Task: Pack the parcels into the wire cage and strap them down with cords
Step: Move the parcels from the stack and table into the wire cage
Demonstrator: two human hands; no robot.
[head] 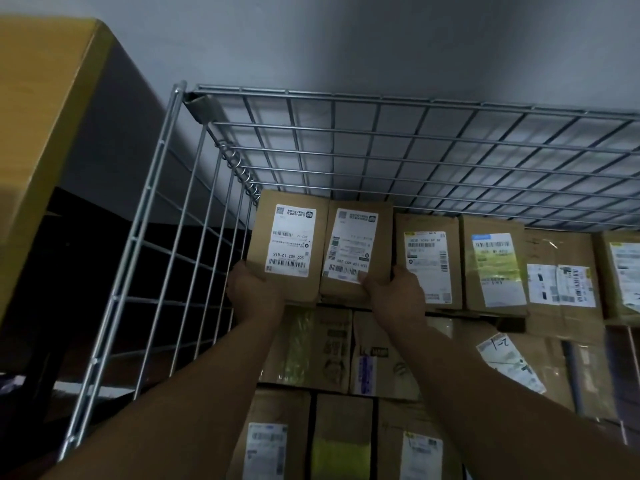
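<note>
Brown cardboard parcels fill the wire cage (180, 216) in stacked rows, most with a white shipping label facing out. Six show in the top row, just below a mesh panel of the cage. The two at the far left are in the hands. The left parcel (287, 237) has an upside-down label reading "502-602-12-B15". The second parcel (356, 251) touches it on the right, and its print is too blurred to read. Both stand upright, long axis vertical, labelled faces toward the camera. The left hand (254, 292) grips the left parcel's lower corner. The right hand (398, 296) clasps the second parcel's lower right edge, thumb on its label.
</note>
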